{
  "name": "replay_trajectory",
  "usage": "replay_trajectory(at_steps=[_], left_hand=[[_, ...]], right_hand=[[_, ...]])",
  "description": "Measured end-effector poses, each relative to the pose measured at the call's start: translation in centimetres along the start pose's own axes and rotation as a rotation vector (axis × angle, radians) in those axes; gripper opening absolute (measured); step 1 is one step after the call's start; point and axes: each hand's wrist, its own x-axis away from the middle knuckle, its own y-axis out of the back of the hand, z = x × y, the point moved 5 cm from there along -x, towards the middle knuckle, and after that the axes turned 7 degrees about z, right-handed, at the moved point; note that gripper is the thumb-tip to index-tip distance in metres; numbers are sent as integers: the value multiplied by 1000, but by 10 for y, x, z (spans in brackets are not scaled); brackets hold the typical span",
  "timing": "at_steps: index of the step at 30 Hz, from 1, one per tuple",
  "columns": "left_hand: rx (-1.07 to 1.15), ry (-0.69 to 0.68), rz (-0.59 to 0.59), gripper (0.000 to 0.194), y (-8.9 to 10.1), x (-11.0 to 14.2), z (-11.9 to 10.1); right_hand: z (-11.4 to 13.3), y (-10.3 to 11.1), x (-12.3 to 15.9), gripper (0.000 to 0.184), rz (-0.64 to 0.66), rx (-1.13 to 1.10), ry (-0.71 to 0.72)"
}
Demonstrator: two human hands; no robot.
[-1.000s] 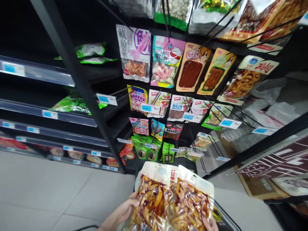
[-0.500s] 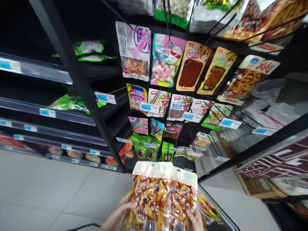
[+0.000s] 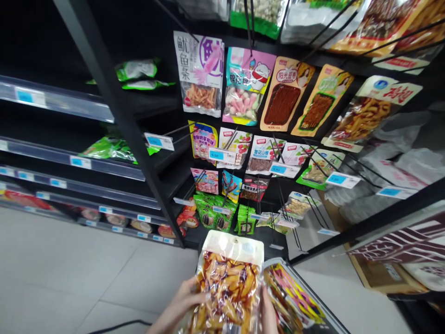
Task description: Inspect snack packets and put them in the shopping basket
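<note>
Squared into one stack, the snack packets (image 3: 231, 287) now hide their second pouch; left hand (image 3: 189, 301) and right hand (image 3: 269, 311) (both half-curled) grip opposite side edges, beside the cart's (image 3: 333, 315) rim.

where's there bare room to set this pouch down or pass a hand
Bare floor lies between the left shelves and the dark cable, and right of the bin, up to the cardboard box. Crowded: the bin, with its packets, beside the held pouch, and the hanging snack packs.

Hands (image 3: 222, 306) — both gripping snack pouch (image 3: 229, 287) | open-topped bin (image 3: 339, 322) — colourful packets (image 3: 295, 297) inside, just beside pouch
</note>
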Motion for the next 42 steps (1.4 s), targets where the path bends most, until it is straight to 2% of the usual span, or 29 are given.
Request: replay_trajectory(at_steps=[3, 6, 8, 9, 12, 15, 17, 22, 26, 29, 32, 34, 37, 39, 42], left_hand=[[16, 25, 21, 45, -4, -1, 3], [-1, 32, 47, 46, -5, -6, 8], [-52, 11, 22, 46, -4, -8, 10], [-75, 0, -5, 45, -3, -8, 11], [-105, -21, -64, 41, -5, -8, 12], [-94, -40, -52, 39, -9, -8, 12], [-69, -45, -33, 39, -11, -9, 13], [-52, -47, -27, 42, -14, -9, 17], [-94, -62, -67, 44, -15, -6, 17], [-158, -27, -72, 43, -10, -2, 15], [-139, 16, -6, 39, -4, -3, 14], [-139, -2, 27, 38, 0, -6, 13], [-207, -57, 3, 37, 5, -13, 15], [-236, -89, 1, 36, 7, -18, 19], [-245, -114, 2, 34, 9, -21, 24]], right_hand=[[1, 3, 4, 57, -21, -8, -16], [14, 9, 12, 55, -178, 130, 195], [22, 13, 18, 46, -262, 185, 341], [23, 15, 19, 40, -265, 197, 375], [24, 16, 18, 29, -158, 332, 386], [23, 19, 16, 27, -99, 501, 364], [23, 18, 16, 25, -86, 517, 326], [25, 8, 16, 28, -63, 421, 293], [25, 5, 12, 28, -15, 415, 222], [21, 9, 10, 30, -20, 328, 175], [12, 13, 10, 29, 0, 165, 140], [5, 17, 13, 30, -14, 0, 76], [-1, 25, 19, 39, -93, -199, -6], [2, 31, 22, 44, -131, -247, -7], [10, 41, 22, 41, -130, -286, 0]])
